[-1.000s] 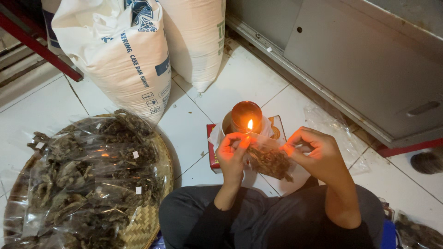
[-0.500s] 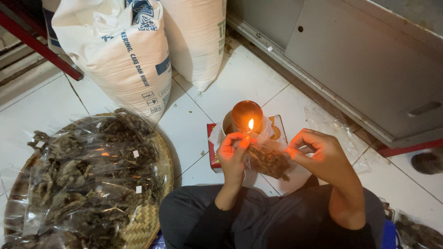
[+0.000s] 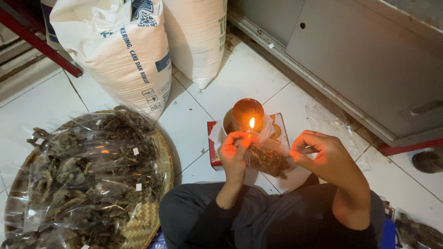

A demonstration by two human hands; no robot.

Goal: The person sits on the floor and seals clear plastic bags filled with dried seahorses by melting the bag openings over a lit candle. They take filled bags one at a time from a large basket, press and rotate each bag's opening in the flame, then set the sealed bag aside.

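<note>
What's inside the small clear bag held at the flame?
The clear bag, held by the left hand and right hand, holds dark dried pieces. Their kind can't be told; the fingers cover its edges.

This looks like a small home food-packing workspace or storeroom, worked from the floor. The ground is white ceramic tile [image 3: 258, 78]. Two large white woven sacks [image 3: 124, 50] of bulk goods lean together by a red metal frame [image 3: 37, 39]. A round woven bamboo tray [image 3: 154, 207] holds a heap of clear plastic packets of dark dried food [image 3: 87, 170]. A grey metal cabinet [image 3: 369, 60] lines the wall.
</note>
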